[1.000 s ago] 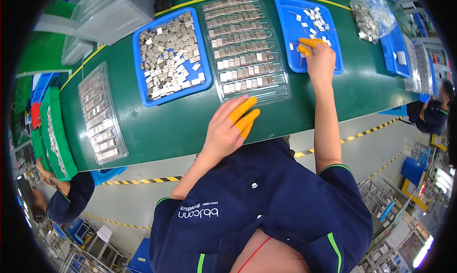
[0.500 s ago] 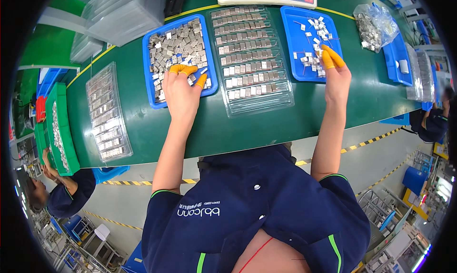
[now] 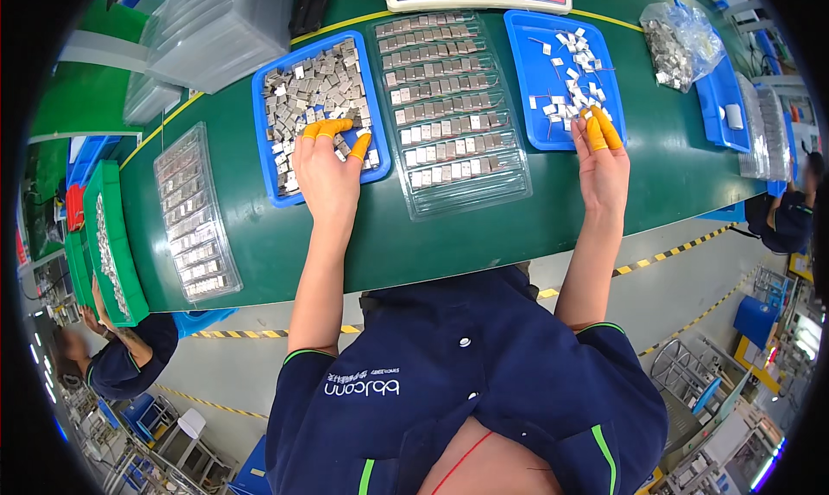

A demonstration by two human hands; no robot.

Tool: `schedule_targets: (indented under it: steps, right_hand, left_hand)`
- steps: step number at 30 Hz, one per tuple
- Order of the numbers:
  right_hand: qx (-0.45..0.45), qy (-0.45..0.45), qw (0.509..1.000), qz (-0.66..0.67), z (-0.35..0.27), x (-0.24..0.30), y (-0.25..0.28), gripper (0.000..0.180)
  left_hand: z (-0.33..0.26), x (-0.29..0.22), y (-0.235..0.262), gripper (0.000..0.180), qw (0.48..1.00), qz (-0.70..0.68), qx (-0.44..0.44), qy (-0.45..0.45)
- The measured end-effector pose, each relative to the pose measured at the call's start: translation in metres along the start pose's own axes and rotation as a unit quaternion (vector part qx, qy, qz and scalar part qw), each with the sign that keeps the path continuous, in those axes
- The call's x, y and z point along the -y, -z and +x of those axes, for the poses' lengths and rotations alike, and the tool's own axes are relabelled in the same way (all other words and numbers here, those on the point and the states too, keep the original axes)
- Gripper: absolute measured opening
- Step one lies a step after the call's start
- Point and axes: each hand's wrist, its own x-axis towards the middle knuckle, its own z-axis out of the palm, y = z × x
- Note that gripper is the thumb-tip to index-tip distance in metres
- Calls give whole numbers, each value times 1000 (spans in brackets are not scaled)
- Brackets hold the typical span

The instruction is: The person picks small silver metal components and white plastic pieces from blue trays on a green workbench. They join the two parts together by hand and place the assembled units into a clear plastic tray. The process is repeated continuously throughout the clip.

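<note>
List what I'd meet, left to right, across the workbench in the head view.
Green bin, narrow clear tray, blue tray of metal connectors, wider clear tray, blue tray of white wired connectors, clear plastic bag.

The left hand [image 3: 326,177] has been moved to the blue tray [image 3: 263,128] of metal connector shells [image 3: 315,85], some of which are now covered by its fingers [image 3: 335,127]. The right hand [image 3: 603,177] has been drawn back and turned palm upward; white wired connectors [image 3: 553,111], previously covered, have been exposed left of its fingertips [image 3: 610,130].
</note>
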Motion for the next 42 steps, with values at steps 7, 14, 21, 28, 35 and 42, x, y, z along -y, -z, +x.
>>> schedule_targets:
  steps: [7,14,21,28,35,42]
  right_hand:
    - [39,-17,999,-4,-5,1,-6,34]
    - [108,1,990,-92,-26,6,-31,36]
    - [224,1,961,-161,-66,-13,-78,23]
    - [257,24,943,-211,-71,-8,-100,22]
    - [323,29,918,-227,-72,-4,-86,20]
    - [388,-213,896,-45,-87,1,-54,32]
  left_hand:
    - [1,3,-2,18,998,-41,-23,-43]
    - [-4,-9,11,13,962,-266,-44,34]
    - [-20,-50,31,20,739,-653,93,139]
    - [-27,-55,27,23,719,-671,129,127]
    - [-32,-54,27,19,719,-665,169,107]
    - [-40,-57,46,15,705,-640,305,14]
